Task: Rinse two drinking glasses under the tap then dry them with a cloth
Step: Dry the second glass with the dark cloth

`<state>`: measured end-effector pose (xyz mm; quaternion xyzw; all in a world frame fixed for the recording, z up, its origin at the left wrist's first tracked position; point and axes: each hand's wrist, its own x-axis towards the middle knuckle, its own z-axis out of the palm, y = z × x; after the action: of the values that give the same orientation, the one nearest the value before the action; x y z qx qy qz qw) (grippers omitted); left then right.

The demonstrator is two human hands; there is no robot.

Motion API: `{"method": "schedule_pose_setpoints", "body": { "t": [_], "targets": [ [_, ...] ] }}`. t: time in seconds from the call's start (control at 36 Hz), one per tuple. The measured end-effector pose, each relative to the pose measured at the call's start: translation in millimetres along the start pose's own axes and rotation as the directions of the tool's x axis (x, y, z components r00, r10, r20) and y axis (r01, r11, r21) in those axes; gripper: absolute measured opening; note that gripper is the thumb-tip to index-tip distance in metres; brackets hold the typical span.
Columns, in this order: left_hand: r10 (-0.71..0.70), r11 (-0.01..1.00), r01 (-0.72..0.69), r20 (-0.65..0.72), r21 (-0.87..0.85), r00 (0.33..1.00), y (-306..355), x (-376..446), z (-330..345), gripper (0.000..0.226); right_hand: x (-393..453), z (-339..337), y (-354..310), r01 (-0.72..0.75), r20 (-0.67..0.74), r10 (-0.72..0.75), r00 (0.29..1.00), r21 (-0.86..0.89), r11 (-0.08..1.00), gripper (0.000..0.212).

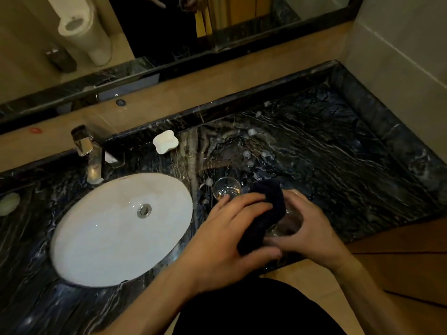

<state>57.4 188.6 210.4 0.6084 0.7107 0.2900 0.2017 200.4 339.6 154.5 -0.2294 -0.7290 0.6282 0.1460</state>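
My right hand (312, 226) grips a clear drinking glass (289, 222), tilted on its side above the counter's front edge. My left hand (232, 228) presses a dark cloth (266, 209) against that glass, the cloth wrapped over its rim. A second clear glass (226, 188) stands upright on the dark marble counter (326, 153), just behind my left fingers. The chrome tap (88, 153) stands behind the white oval sink (116, 228) at the left; no water runs from it.
A white soap dish (165, 141) sits behind the sink to the right of the tap. A pale soap bar (9, 203) lies at the far left. A mirror (169, 32) and beige ledge run along the back. Water drops dot the counter.
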Motion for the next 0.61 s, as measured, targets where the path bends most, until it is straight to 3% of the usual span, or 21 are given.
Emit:
{"method": "schedule_pose_setpoints", "body": {
  "t": [0.06,0.14,0.33,0.39,0.44,0.47,0.53,0.61],
  "targets": [
    [0.007,1.000,-0.011,0.139,0.024,0.990,-4,-1,-6,0.078,1,-3,-3,0.003,0.027,-0.004,1.000,0.004,1.000,0.080],
    [0.037,0.997,-0.051,0.218,0.061,0.975,-11,0,-10,0.083,6,-7,-9,0.010,0.083,-0.006,0.997,-0.047,0.999,0.081],
    [0.030,0.991,0.001,0.239,-0.131,0.971,-6,5,-2,0.052,19,0,-25,0.063,0.379,0.068,0.923,-0.321,0.945,0.086],
    [-0.015,0.987,0.047,0.203,-0.156,0.979,-9,6,-2,0.047,23,3,-26,0.022,0.385,0.091,0.918,-0.279,0.960,0.085],
    [-0.141,0.953,0.177,0.156,-0.246,0.978,-12,5,-4,0.047,26,3,-23,-0.063,0.366,0.098,0.926,-0.105,0.992,0.083],
    [-0.246,0.897,0.285,0.155,-0.339,0.957,-12,5,-6,0.049,26,3,-22,-0.093,0.346,0.092,0.934,-0.012,0.996,0.080],
    [-0.416,0.691,0.448,0.194,-0.568,0.888,-11,4,-10,0.048,24,6,-18,-0.087,0.256,0.054,0.965,0.119,0.989,0.073],
    [-0.521,0.340,0.456,0.239,-0.823,0.820,-12,6,-11,0.041,18,25,-12,-0.027,0.085,0.005,0.996,0.268,0.963,0.061]
  ]
}}
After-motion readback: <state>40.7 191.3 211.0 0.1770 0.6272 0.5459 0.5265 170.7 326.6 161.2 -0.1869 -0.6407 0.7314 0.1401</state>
